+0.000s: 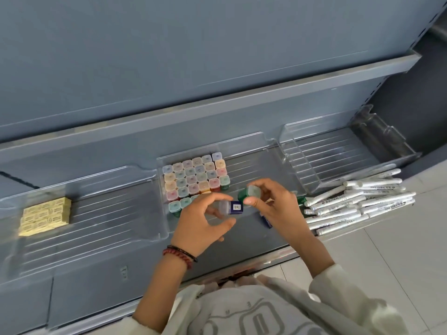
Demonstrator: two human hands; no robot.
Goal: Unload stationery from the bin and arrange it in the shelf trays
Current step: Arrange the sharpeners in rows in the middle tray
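Note:
My left hand [202, 222] pinches a small blue box with a clear cap and a barcode label [232, 207] over the middle clear tray [254, 151]. My right hand [271, 204] grips a green box with a clear cap [249, 192] just to the right of it; more small boxes seem tucked under its palm, one blue [266, 221]. Several rows of the same coloured capped boxes [196, 176] stand upright in the left part of that tray.
The left clear tray [96, 238] holds a block of yellow packs [46, 216]. An empty clear tray [321, 155] sits at the right, with a heap of white markers [355, 204] in front of it. A grey upper shelf [217, 97] overhangs. The bin is out of sight.

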